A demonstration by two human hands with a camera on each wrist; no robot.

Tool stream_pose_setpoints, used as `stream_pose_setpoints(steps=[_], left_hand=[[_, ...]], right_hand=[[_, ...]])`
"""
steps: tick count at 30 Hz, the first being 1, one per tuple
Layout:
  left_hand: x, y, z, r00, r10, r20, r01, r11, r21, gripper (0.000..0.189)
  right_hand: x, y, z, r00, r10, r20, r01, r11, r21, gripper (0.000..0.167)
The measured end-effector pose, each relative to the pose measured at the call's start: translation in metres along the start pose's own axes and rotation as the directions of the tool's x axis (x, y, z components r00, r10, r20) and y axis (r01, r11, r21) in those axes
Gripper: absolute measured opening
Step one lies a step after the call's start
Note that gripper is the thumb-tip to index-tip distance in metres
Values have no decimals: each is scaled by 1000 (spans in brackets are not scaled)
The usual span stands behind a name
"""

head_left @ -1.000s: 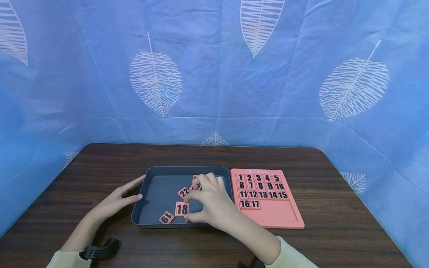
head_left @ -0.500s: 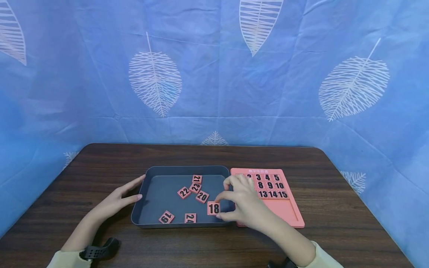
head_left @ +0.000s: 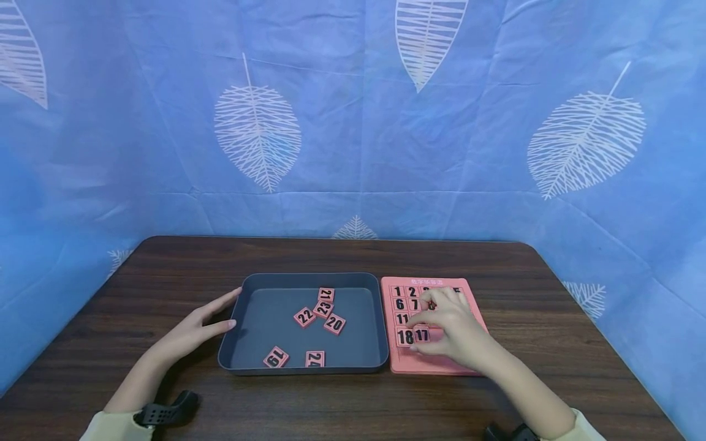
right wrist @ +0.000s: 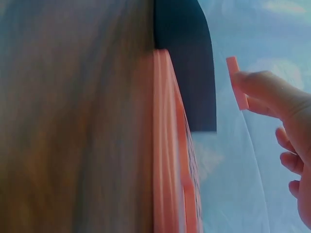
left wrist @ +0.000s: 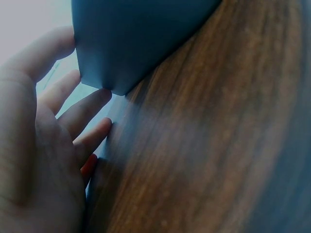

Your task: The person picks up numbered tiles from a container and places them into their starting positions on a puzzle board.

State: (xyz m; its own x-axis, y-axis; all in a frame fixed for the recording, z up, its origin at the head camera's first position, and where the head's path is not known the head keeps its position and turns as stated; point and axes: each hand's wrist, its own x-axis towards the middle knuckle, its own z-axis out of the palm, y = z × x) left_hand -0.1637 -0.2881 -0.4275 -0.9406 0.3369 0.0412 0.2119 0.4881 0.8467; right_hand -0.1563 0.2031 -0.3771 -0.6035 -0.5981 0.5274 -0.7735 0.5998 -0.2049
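My right hand [head_left: 455, 324] pinches the pink number tile marked 18 [head_left: 405, 337] between thumb and fingers. The right wrist view shows this tile [right wrist: 236, 83] edge-on, raised above the pink puzzle board [head_left: 430, 366]. From the head it overlaps the start of the board's fourth row, hiding tile 16's place, beside tile 17 [head_left: 421, 334]. At the dark grey tray's [head_left: 265, 324] left wall, my left hand [head_left: 193, 331] rests its extended fingers and thumb. In the left wrist view, its fingertips touch the tray's corner [left wrist: 121, 58].
Several loose tiles lie in the tray: a cluster with tile 23 [head_left: 323, 309] toward the back, tile 19 [head_left: 276, 357] and tile 24 [head_left: 315, 359] near the front. Tray and board sit side by side on a dark wooden table [head_left: 309, 404], before a blue leaf-print curtain [head_left: 353, 135].
My right hand has carried tile 18 rightward from the tray to over the pink board. My left hand stays at the tray's left side.
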Motion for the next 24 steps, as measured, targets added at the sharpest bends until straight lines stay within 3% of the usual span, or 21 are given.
stream_pose_setpoints(steps=[16,24], left_hand=[[0,2,1,1000,-6,0,6,1000,6,65],[0,3,0,1000,-10,4,10,1000,-2,65]], right_hand=[[-33,51,-23,994,76,76,-74,997,-36,27],[-43,63,-17,985,115,128,-113,993,-25,26]])
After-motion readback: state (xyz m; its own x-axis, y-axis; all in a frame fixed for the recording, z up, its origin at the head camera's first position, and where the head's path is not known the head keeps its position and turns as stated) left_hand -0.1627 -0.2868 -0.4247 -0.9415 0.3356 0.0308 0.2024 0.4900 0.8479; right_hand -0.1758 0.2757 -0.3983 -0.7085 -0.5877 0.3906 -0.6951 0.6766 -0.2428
